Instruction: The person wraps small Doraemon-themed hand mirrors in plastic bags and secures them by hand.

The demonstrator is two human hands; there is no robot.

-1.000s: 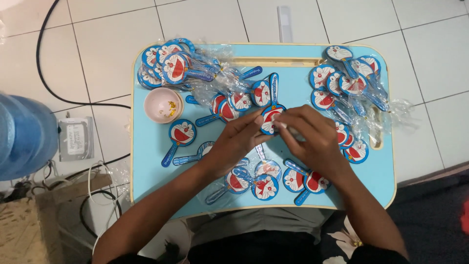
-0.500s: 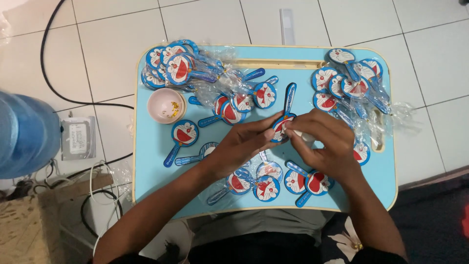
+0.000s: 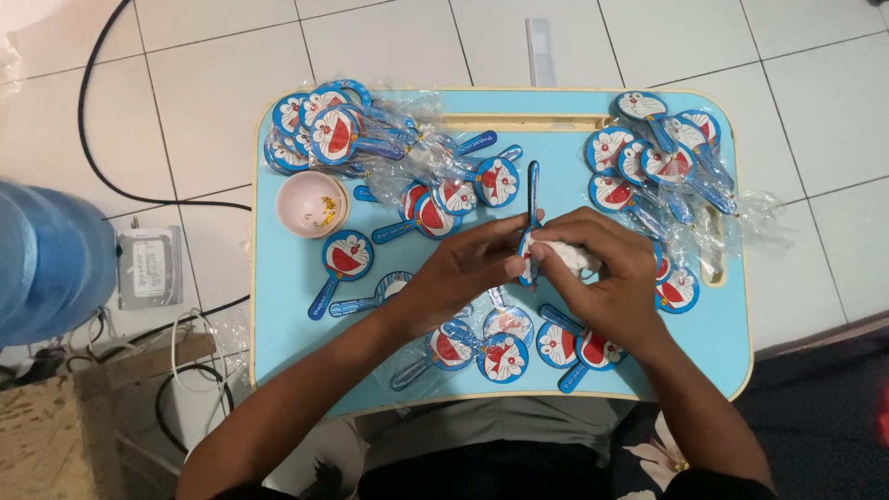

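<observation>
hands lifted fan upright, blue lap table, white tiled floor

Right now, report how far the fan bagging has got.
Done: bagged fans heaped top left, more top right. In hand: left hand and right hand work one fan into a clear bag. Left: loose fans on the blue tray.

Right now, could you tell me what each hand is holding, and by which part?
Both hands meet on one blue round-headed fan: the left hand pinches its head end, and the right hand presses a white wad against it. The handle points away, free.
</observation>
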